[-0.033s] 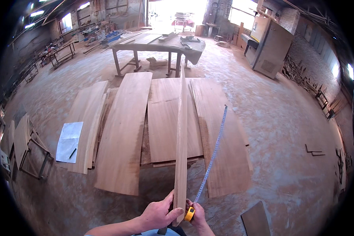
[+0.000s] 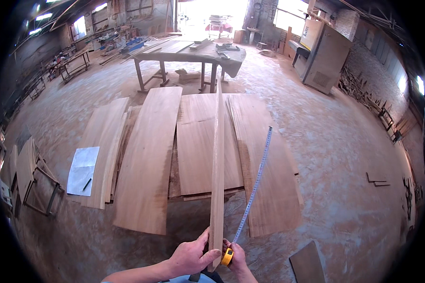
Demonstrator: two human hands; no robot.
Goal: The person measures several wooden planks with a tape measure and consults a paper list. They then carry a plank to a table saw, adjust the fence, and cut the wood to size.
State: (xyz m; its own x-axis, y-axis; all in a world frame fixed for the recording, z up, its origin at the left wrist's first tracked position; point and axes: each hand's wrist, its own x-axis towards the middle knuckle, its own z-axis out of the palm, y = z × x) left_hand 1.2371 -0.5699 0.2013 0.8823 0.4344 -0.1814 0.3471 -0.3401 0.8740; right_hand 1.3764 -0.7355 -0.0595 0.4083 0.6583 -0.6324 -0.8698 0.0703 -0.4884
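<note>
Stiffness and length make the narrow plank unwieldy, so we grip its near end with our left hand while our right hand clasps the tape measure.

Both hands low, close together.
Left hand curled with thumb raised; right hand seemingly closed, partly hidden.

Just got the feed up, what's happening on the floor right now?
A person stands in a wood workshop holding a long narrow board on edge, its near end gripped by the left hand. The right hand holds a yellow tape measure with its blade run out beside the board. Several wide planks lie side by side on the dusty floor below, one with a sheet of paper on it.
</note>
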